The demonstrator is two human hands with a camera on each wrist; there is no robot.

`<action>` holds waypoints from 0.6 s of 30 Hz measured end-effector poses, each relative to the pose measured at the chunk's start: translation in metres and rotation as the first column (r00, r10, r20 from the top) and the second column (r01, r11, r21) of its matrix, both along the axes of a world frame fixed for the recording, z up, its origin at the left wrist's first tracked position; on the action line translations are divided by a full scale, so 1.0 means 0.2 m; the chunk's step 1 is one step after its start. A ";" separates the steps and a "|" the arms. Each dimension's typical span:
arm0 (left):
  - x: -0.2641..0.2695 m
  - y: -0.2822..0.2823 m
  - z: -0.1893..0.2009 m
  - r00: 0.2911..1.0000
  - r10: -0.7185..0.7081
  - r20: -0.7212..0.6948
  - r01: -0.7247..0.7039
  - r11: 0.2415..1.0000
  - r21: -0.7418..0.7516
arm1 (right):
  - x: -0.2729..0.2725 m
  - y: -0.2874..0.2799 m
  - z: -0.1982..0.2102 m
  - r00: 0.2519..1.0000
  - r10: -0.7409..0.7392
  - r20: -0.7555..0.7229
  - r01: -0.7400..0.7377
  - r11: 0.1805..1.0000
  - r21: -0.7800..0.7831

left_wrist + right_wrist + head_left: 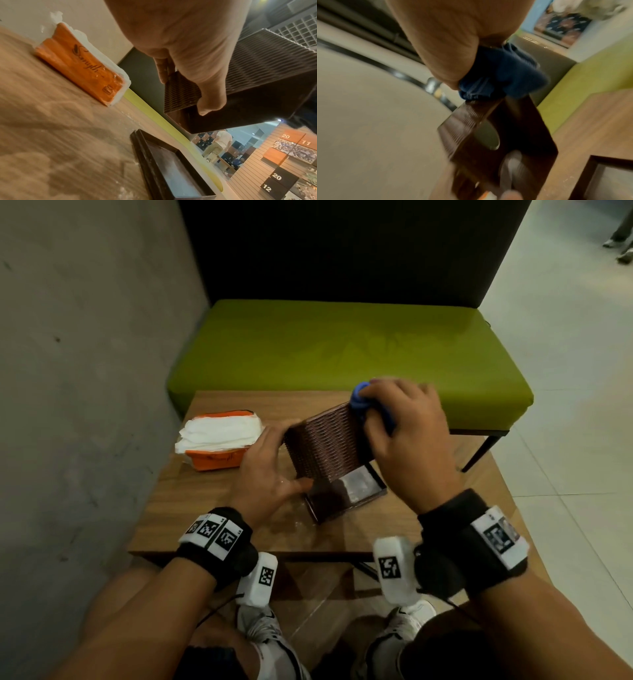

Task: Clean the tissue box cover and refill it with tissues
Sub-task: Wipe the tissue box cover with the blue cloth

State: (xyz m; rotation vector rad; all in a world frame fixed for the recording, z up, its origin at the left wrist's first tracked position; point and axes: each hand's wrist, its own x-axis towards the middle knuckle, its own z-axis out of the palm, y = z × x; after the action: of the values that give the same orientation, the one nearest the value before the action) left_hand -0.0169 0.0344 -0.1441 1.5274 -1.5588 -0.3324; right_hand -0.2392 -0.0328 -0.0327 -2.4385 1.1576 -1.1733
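Note:
The brown ribbed tissue box cover [323, 445] is lifted and tilted above the wooden table [205, 501]. My left hand [270, 470] grips its near-left corner, thumb on the underside [211, 102]. My right hand [404, 433] grips a bunched blue cloth [359, 402] and presses it against the cover's far top edge [501, 75]. The cover's dark base tray [352, 491] lies on the table below it [171, 166]. An opened orange tissue pack [219, 440] with white tissues showing lies at the table's far left [82, 65].
A green cushioned bench [342, 347] with a dark backrest stands beyond the table. A concrete wall [85, 371] runs along the left. White dust specks lie on the tabletop near the tray [123, 169]. Tiled floor [575, 405] lies to the right.

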 end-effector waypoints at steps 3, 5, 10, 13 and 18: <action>-0.04 -0.03 0.02 0.999 -0.034 -0.015 0.034 0.999 0.028 | 0.09 0.17 0.01 0.984 0.112 -0.138 -0.126 0.987 -0.099; -0.08 -0.03 0.04 0.997 -0.012 -0.070 0.016 0.998 0.066 | 0.13 0.27 -0.01 0.950 0.177 -0.257 -0.219 0.966 -0.142; -0.01 -0.01 0.00 0.997 -0.059 -0.040 0.058 0.998 -0.018 | -0.01 0.05 -0.02 0.991 0.065 -0.114 -0.075 0.993 -0.088; -0.01 -0.03 -0.02 0.997 -0.072 -0.018 0.072 0.997 0.000 | -0.05 -0.01 -0.03 0.998 -0.018 -0.060 0.016 0.999 -0.037; -0.07 -0.03 0.02 0.997 -0.061 -0.050 0.060 0.998 -0.015 | 0.11 0.26 -0.01 0.955 0.155 -0.252 -0.189 0.975 -0.116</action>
State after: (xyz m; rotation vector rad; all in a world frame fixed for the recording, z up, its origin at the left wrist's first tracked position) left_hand -0.0309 0.0277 -0.1410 1.4529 -1.5669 -0.3911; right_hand -0.2165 0.0195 -0.0348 -2.7866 0.9222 -0.9568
